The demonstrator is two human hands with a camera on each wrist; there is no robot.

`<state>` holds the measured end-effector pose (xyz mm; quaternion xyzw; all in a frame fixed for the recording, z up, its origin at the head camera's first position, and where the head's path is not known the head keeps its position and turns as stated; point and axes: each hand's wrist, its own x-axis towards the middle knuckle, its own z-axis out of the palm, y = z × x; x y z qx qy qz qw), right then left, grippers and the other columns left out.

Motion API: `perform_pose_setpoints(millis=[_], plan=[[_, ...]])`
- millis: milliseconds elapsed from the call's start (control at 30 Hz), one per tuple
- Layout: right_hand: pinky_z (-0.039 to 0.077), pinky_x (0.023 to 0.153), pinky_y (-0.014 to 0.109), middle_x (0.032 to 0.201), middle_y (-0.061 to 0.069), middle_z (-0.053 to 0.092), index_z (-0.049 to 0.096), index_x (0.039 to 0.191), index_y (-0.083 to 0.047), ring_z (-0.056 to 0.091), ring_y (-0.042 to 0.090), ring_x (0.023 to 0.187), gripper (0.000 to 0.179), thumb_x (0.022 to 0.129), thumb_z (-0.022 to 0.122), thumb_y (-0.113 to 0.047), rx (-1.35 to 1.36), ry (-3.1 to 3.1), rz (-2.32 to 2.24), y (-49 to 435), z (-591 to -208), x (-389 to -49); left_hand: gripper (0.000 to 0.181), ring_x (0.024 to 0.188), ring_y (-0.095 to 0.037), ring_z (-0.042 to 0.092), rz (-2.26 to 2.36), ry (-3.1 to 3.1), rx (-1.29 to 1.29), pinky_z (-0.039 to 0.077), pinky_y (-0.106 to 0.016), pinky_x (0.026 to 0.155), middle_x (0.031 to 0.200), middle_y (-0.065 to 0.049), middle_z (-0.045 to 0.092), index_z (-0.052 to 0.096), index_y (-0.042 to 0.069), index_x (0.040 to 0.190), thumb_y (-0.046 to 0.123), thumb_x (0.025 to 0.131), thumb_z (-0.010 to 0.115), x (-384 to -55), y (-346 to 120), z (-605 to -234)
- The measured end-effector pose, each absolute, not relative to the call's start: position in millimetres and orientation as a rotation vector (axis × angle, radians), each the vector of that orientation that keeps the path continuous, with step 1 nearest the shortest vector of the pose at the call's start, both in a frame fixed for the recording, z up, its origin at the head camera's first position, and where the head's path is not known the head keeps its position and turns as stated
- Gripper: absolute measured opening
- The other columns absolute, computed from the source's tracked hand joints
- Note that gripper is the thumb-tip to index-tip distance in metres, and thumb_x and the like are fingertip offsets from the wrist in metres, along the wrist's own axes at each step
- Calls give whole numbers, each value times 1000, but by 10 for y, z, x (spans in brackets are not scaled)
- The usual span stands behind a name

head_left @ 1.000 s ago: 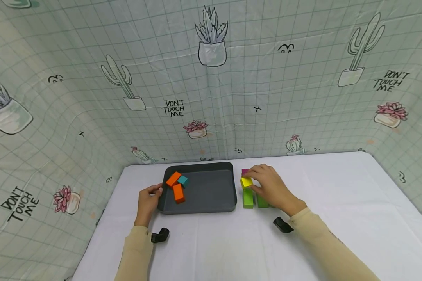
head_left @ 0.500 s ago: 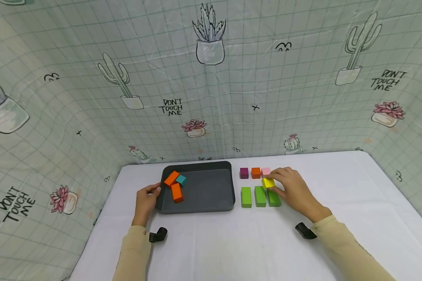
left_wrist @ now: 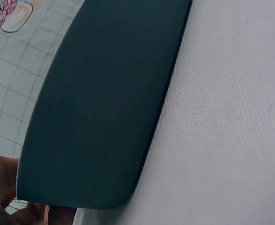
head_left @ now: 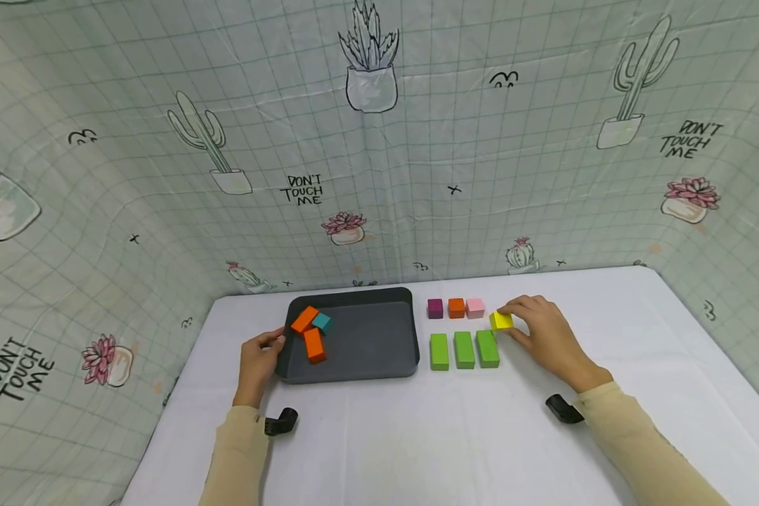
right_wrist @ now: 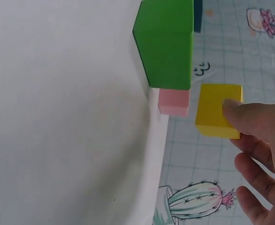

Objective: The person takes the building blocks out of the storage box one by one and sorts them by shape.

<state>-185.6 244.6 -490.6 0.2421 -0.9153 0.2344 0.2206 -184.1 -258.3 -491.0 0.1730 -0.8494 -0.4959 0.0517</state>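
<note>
A yellow cube is pinched between the thumb and fingers of my right hand, just right of the pink cube. In the right wrist view the thumb presses on the yellow cube's face, held above the white table. My left hand grips the left edge of the dark grey tray. Seen from the left wrist, its fingers are at the tray's corner, partly hidden behind the wall. Inside the tray, two orange blocks and a teal cube lie at the left.
Beside the tray, a purple cube, an orange cube and the pink cube form a back row. Three green blocks stand in front of them. A patterned cloth hangs behind the white table.
My right hand has carried the yellow cube rightward, from over the purple cube to past the pink one, uncovering the rows of blocks. The left hand stays at the tray.
</note>
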Motion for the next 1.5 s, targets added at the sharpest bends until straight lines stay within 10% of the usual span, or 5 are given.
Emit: perform_pose_setpoints(millis=[1500], plan=[[46,102,61,122,21,71,74,121,3,60,43,116,30,92,79,-1,589,-2890,611,2502,-5029,-2451,34,106,-30,52,-1565,-2566,569,41,-24,74,113,-21,64,68,-5,136,10,107,60,-1848,-2595,-4923]])
